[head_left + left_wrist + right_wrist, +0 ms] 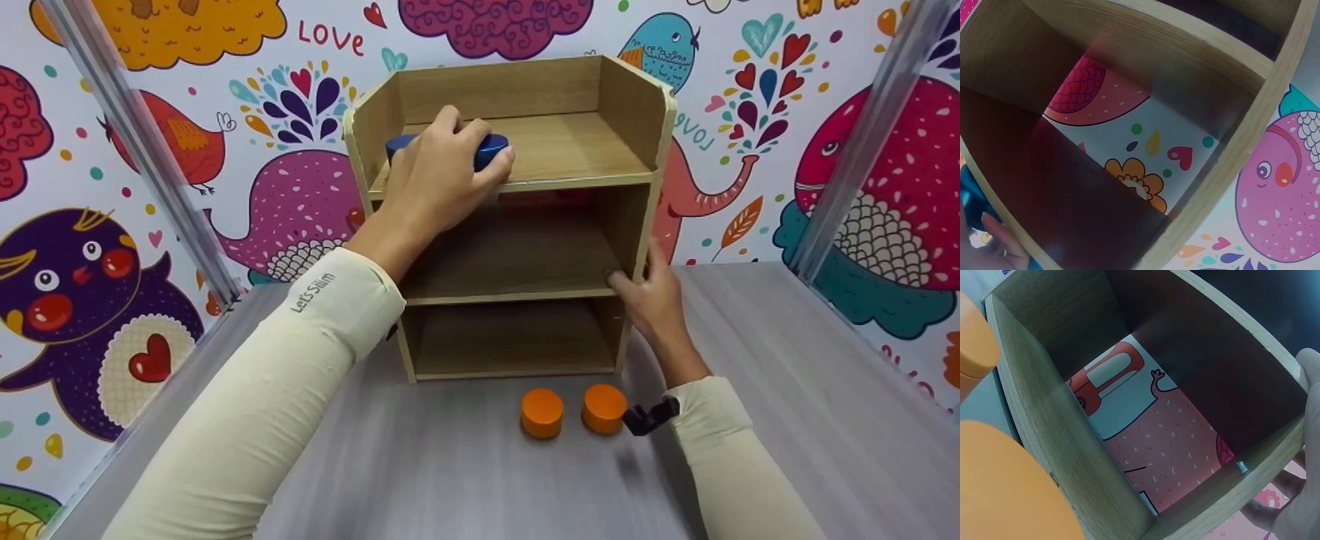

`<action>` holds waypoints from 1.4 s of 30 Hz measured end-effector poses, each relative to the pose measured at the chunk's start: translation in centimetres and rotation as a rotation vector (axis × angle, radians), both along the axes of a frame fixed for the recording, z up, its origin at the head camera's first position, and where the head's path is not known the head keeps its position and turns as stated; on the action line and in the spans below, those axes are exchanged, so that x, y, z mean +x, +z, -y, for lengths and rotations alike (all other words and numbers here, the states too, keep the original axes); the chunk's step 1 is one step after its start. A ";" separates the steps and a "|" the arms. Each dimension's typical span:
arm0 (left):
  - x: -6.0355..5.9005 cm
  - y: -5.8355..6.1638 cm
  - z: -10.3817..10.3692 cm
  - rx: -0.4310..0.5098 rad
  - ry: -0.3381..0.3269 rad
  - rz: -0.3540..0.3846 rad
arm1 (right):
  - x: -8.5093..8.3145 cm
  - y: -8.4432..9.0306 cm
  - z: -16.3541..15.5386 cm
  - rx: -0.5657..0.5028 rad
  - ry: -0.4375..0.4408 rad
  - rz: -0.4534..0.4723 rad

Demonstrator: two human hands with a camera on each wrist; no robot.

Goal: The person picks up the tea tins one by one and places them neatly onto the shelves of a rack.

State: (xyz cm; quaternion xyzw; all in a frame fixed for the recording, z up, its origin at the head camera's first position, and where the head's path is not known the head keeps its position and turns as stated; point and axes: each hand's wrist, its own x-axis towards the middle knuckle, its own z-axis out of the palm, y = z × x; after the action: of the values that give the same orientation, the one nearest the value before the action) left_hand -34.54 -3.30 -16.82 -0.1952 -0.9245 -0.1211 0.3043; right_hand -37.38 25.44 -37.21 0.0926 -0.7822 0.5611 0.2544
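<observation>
A wooden shelf unit [577, 150] with an open top tray and two compartments stands upright on the table. My left hand [442, 169] reaches over the front of the top tray and grips something blue and glossy [491, 150] from above. Blue shows on both sides of the fingers; the hand hides the middle, so I cannot tell whether it is one piece or two. My right hand [656, 296] holds the unit's right side panel, thumb at the middle board's front corner, fingers [1266, 514] around the outside.
Two orange cylinders [541, 414] [604, 410] stand on the grey table [420, 465] in front of the unit's right half. Behind, a wall [277, 97] covered in cartoon animals rises close to the unit. Metal posts [862, 150] flank the workspace.
</observation>
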 end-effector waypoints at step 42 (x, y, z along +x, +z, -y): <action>3.7 0.3 2.5 0.166 -0.121 -0.242 | 0.4 0.2 -0.1 0.002 0.013 0.032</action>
State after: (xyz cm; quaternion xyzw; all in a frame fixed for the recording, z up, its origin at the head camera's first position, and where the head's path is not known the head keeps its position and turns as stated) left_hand -30.88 -5.80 -16.57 -0.2378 -0.8543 -0.1909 0.4209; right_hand -37.02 25.53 -37.04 0.0888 -0.7862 0.5634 0.2381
